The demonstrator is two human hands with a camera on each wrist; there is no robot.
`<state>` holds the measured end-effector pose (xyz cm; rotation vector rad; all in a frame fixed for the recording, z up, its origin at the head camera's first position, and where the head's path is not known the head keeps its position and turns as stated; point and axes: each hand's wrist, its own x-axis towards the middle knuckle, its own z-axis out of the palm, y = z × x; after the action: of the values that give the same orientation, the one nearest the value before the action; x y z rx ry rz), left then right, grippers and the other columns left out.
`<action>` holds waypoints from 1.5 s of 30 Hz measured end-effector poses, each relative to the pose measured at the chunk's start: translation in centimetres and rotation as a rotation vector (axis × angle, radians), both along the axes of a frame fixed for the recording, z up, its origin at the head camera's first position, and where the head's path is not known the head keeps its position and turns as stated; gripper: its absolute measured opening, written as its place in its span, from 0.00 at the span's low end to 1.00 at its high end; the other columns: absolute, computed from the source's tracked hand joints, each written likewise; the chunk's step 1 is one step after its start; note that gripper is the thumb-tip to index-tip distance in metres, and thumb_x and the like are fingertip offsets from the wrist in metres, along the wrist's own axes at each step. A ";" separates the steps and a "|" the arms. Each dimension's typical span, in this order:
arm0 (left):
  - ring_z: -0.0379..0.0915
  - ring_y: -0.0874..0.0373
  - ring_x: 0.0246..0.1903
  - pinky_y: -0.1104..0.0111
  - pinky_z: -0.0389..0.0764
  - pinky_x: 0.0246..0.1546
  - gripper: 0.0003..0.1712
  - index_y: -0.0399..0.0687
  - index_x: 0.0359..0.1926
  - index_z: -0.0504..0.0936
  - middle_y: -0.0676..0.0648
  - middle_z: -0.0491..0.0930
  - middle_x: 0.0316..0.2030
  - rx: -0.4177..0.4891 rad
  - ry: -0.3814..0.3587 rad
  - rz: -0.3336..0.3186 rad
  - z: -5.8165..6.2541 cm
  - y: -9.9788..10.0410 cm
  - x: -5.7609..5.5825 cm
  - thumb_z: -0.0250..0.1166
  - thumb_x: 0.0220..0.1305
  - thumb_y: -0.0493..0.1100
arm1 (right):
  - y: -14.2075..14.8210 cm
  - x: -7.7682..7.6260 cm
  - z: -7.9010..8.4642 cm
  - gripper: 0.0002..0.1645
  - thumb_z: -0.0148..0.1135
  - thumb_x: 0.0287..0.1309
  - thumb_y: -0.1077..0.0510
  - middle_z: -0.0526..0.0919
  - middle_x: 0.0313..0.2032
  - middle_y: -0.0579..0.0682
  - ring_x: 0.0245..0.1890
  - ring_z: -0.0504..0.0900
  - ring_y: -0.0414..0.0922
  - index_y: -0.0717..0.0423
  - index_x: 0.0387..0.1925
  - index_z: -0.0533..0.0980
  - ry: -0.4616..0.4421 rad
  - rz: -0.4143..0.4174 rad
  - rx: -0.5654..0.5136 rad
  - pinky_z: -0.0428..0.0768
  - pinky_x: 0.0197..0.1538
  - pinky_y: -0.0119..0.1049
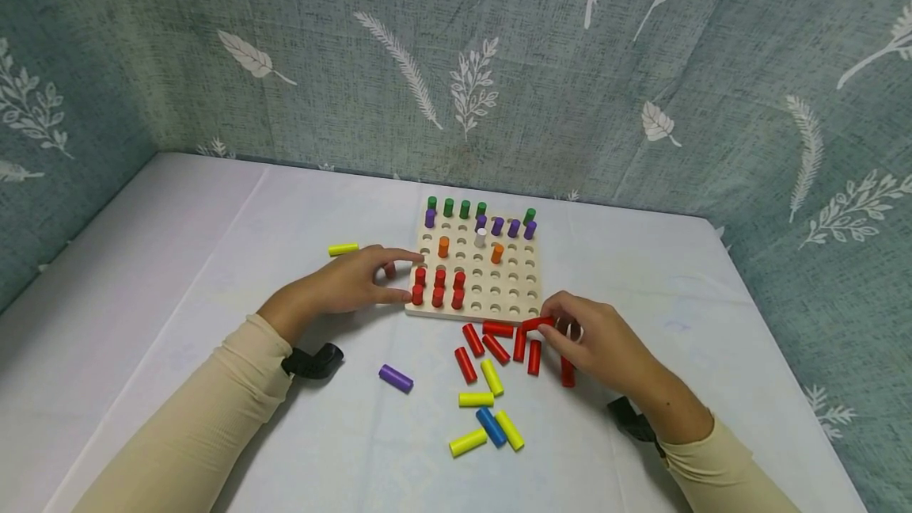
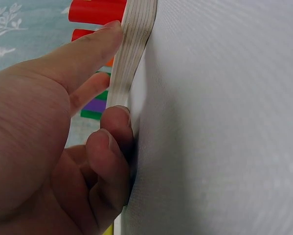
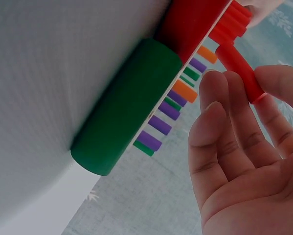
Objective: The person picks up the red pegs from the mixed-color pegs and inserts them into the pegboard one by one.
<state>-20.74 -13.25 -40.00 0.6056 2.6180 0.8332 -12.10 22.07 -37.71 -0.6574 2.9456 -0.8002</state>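
Note:
A pale wooden pegboard (image 1: 476,314) lies flat with pegs standing in several rows of its holes. My left hand (image 1: 356,279) is at its left edge, index finger and thumb stretched out; in the left wrist view the thumb tip (image 2: 114,30) meets the board's side beside a red peg (image 2: 95,11). Between thumb and fingers, my right hand (image 1: 594,335) pinches a red peg (image 3: 240,71) near the board's front right corner. Several loose red pegs (image 1: 466,365) lie in front of the board. A green peg (image 3: 126,107) lies below the right hand, hidden in the head view.
Toward me lie several yellow pegs (image 1: 476,400) and one blue peg (image 1: 490,427). A purple peg (image 1: 396,378) rests to their left, and a lone yellow peg (image 1: 343,249) behind the left hand. White cloth (image 1: 214,275) covers the table; a patterned curtain (image 1: 321,62) hangs behind.

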 end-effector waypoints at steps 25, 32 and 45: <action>0.70 0.52 0.46 0.62 0.72 0.43 0.40 0.66 0.70 0.71 0.47 0.78 0.48 -0.020 -0.012 0.012 0.1 0.0 -0.1 0.75 0.57 0.53 | -0.4 0.4 0.1 0.12 0.71 0.59 0.58 0.81 0.31 0.38 0.29 0.74 0.36 0.49 0.43 0.78 0.028 0.020 0.002 0.77 0.33 0.28; 0.70 0.53 0.45 0.63 0.72 0.42 0.40 0.66 0.70 0.71 0.47 0.78 0.47 -0.012 -0.005 0.009 0.1 0.0 -0.1 0.75 0.57 0.53 | -0.5 0.4 0.1 0.12 0.71 0.59 0.57 0.81 0.32 0.37 0.29 0.74 0.36 0.48 0.43 0.78 0.033 0.019 0.005 0.78 0.34 0.29; 0.69 0.53 0.44 0.63 0.71 0.41 0.39 0.66 0.70 0.71 0.47 0.77 0.46 -0.009 -0.009 0.005 0.2 0.0 0.0 0.74 0.58 0.54 | -0.6 0.5 0.1 0.12 0.71 0.59 0.58 0.81 0.31 0.37 0.29 0.74 0.36 0.48 0.43 0.78 0.030 0.021 -0.001 0.77 0.32 0.28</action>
<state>-20.79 -13.22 -39.82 0.5915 2.6147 0.8240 -11.58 21.44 -37.59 -0.7052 2.9602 -0.7975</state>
